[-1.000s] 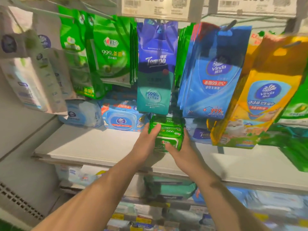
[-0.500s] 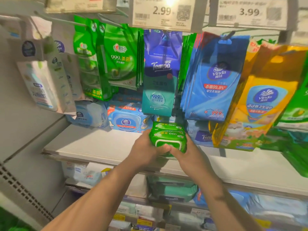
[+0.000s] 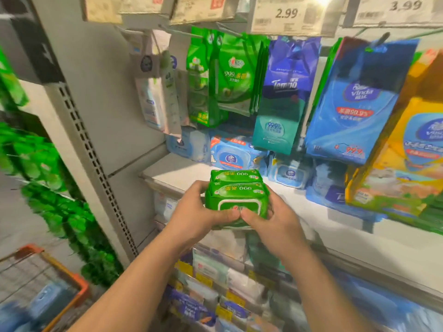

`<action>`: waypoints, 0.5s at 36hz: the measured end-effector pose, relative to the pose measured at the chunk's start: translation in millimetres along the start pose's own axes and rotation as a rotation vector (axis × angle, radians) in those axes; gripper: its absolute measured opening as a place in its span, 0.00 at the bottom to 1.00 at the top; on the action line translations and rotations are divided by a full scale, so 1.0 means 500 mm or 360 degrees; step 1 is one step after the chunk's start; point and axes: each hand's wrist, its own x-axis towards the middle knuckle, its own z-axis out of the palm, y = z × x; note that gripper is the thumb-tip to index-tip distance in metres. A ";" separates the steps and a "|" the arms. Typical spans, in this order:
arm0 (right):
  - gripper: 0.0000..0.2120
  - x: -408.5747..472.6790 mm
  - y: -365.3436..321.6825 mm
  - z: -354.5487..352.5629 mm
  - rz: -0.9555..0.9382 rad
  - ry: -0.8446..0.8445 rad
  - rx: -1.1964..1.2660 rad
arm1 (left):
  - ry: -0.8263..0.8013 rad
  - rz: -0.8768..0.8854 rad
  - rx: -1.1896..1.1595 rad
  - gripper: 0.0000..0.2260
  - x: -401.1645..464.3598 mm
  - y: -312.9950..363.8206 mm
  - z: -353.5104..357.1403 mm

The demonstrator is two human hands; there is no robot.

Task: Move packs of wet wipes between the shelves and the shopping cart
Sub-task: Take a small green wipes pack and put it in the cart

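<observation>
A stacked green pack of wet wipes (image 3: 236,192) with a white-rimmed lid is held in front of the white shelf (image 3: 182,171), clear of its front edge. My left hand (image 3: 199,212) grips its left side and my right hand (image 3: 271,218) its right side, thumbs meeting on the front. The shopping cart (image 3: 55,271), orange-rimmed with wire mesh, shows at the lower left, with blurred blue packs (image 3: 43,300) inside.
Hanging packs fill the pegs above: green (image 3: 235,75), dark blue Tempo (image 3: 285,92), blue Vinda (image 3: 352,104), yellow (image 3: 412,149). Blue lidded packs (image 3: 232,156) stand at the shelf's back. A grey perforated upright (image 3: 96,159) stands left. Lower shelves hold more packs.
Both hands have pulled the green pack off the shelf toward me. The view has swung left, bringing the cart into sight.
</observation>
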 end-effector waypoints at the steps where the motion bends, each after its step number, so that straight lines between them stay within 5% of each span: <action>1: 0.29 0.001 -0.006 0.012 -0.0016 -0.0049 -0.0021 | 0.0048 -0.0012 0.0012 0.27 -0.016 0.001 -0.016; 18: 0.17 -0.066 -0.114 0.298 -0.0231 -0.0721 0.0105 | 0.0718 -0.0305 -0.0294 0.40 -0.260 -0.077 -0.286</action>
